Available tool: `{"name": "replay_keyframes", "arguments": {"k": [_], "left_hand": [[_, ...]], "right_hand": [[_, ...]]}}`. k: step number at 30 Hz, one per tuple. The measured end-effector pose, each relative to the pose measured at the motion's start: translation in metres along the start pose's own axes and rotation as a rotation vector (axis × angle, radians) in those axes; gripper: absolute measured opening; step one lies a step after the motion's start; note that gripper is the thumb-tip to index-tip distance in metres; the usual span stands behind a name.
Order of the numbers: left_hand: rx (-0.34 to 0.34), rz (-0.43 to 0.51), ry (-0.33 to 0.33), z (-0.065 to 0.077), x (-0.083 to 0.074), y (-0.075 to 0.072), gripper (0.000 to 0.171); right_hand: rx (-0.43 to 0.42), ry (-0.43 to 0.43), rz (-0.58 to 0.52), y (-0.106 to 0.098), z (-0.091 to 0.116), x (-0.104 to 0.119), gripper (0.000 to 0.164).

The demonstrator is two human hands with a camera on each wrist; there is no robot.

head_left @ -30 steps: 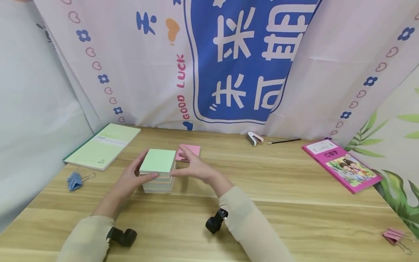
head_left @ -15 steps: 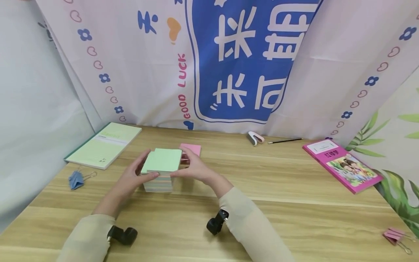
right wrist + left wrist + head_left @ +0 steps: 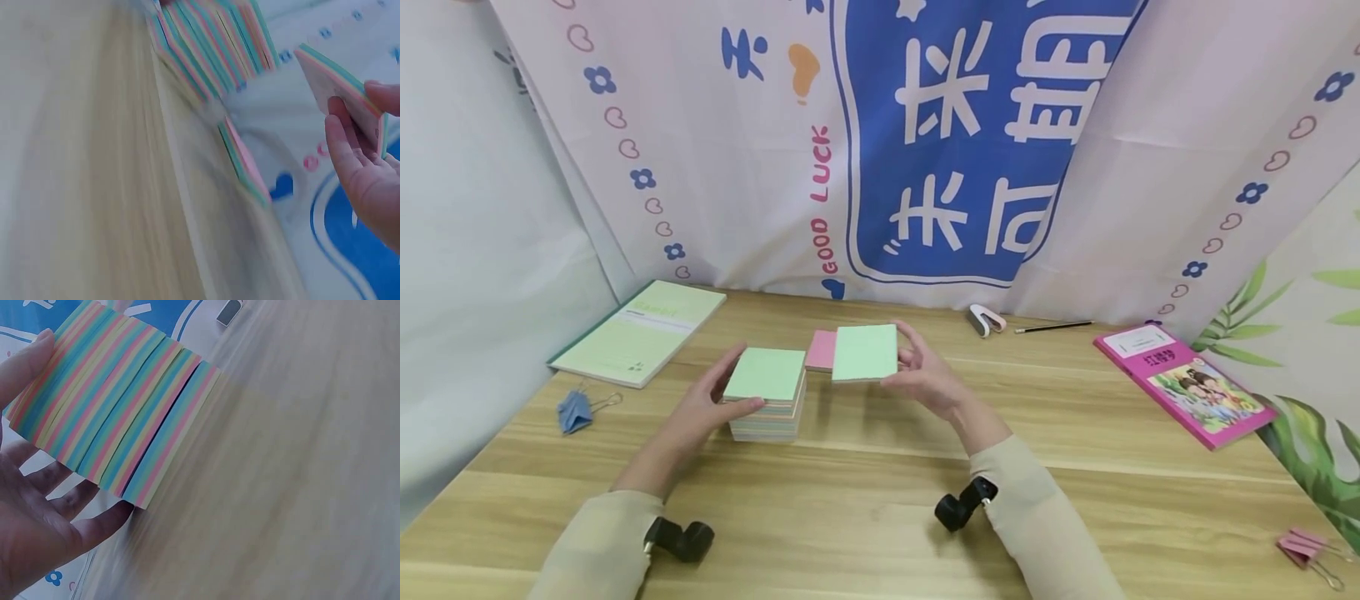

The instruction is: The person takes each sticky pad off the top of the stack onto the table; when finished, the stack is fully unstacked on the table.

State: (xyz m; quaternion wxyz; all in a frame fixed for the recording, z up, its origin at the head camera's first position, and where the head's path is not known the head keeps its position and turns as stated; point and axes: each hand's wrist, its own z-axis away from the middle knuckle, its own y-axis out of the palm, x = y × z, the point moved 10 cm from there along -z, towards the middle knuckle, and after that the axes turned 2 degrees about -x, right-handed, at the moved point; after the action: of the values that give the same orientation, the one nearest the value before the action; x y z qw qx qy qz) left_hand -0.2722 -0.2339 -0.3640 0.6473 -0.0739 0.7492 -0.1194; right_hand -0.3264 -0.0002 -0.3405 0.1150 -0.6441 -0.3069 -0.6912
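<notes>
A tall stack of sticky note pads (image 3: pixel 766 375), green on top, stands on the table at centre left. My left hand (image 3: pixel 703 405) grips it, thumb on the near side and fingers along the left; the left wrist view shows striped pink, yellow, green and blue edges on the stack (image 3: pixel 112 403). To the right, my right hand (image 3: pixel 934 385) pinches one thin green-topped sticky note pad (image 3: pixel 865 353) by its right edge, held above the table. In the right wrist view, thumb and fingers clasp this pad (image 3: pixel 337 87). Partly behind it lies a pink-topped sticky note pad (image 3: pixel 820 350).
A green notebook (image 3: pixel 638 333) and a blue binder clip (image 3: pixel 575 412) lie on the left. At the back are a small stapler (image 3: pixel 985 320) and a pencil (image 3: pixel 1052 327). A pink book (image 3: pixel 1183 383) and a pink binder clip (image 3: pixel 1303 546) lie on the right.
My right hand has slid a green-topped pad off the stack's top and carried it right, over part of the pink pad. The left hand stays on the stack.
</notes>
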Motion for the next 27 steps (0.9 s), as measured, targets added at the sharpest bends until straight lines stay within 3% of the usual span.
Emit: {"name": "replay_keyframes", "arguments": {"k": [6,12,18,27], "left_hand": [[0.002,0.011,-0.006,0.0,-0.001,0.002,0.083],[0.005,0.019,-0.008,-0.001,0.0,0.002,0.082],[0.001,0.002,-0.026,-0.001,0.003,-0.001,0.083],[-0.004,0.006,-0.029,-0.001,0.003,-0.001,0.083]], "right_hand": [[-0.152,0.066,-0.1,-0.053,-0.003,-0.01,0.089],[-0.212,0.169,-0.104,-0.081,-0.018,-0.036,0.091],[-0.238,0.241,-0.002,-0.088,-0.034,-0.054,0.091],[-0.192,0.31,0.147,-0.083,-0.043,-0.053,0.096]]}}
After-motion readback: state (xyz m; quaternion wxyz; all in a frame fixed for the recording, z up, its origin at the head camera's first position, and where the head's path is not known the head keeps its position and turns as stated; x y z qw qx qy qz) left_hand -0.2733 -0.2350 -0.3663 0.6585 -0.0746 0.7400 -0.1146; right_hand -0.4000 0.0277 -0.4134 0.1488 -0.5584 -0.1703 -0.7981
